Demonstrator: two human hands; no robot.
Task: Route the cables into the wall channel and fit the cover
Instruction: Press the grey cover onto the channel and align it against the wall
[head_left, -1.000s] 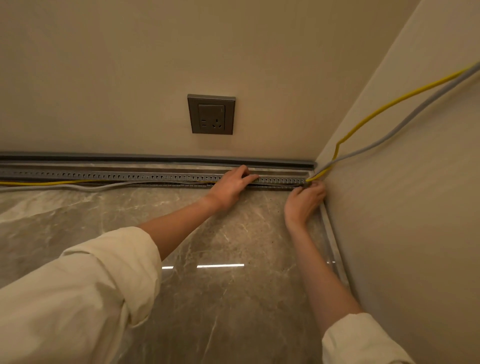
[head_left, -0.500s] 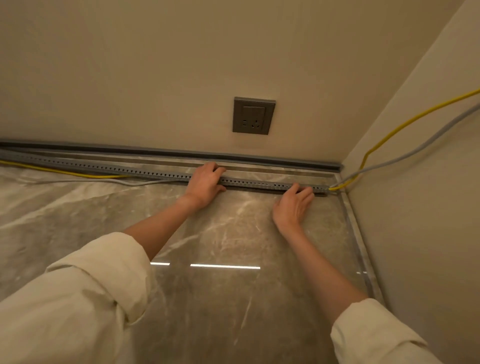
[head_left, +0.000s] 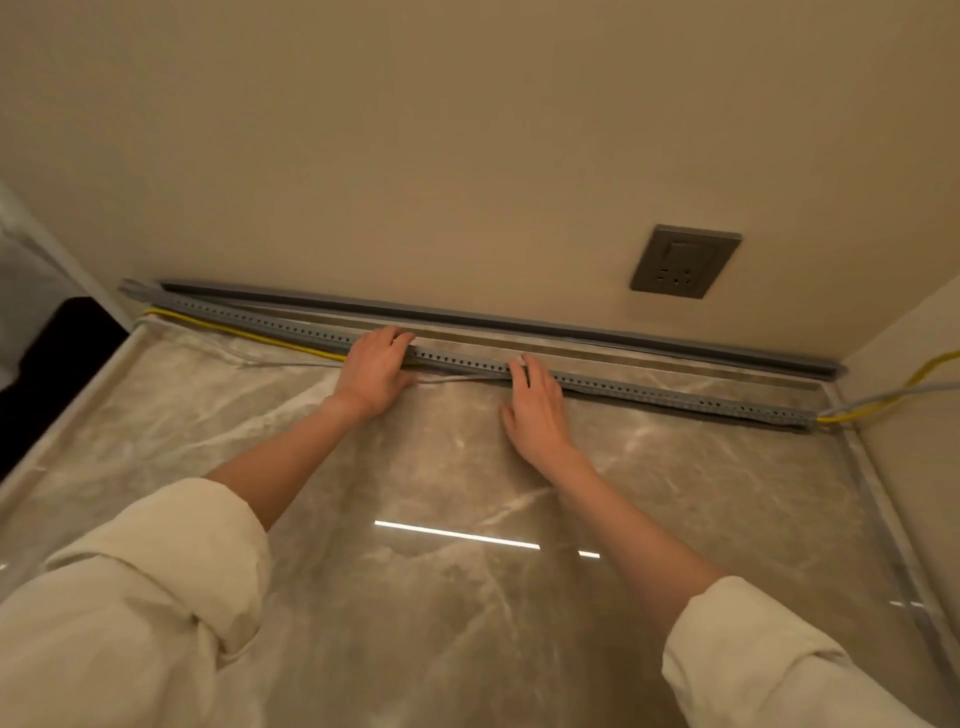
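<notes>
Hands, two: left hand and right hand press flat-fingered on one perforated channel beside two cables.

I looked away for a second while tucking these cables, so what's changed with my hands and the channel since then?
Both hands slid left along the perforated channel, away from the corner. The right hand let go of the cable end there and now lies flat at mid-length; the left hand still rests on the strip. The yellow cable and grey cable still lie loose to the left.

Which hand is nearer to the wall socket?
Right. The right hand lies on the perforated channel, below and left of the wall socket; the left hand rests farther left.
</notes>
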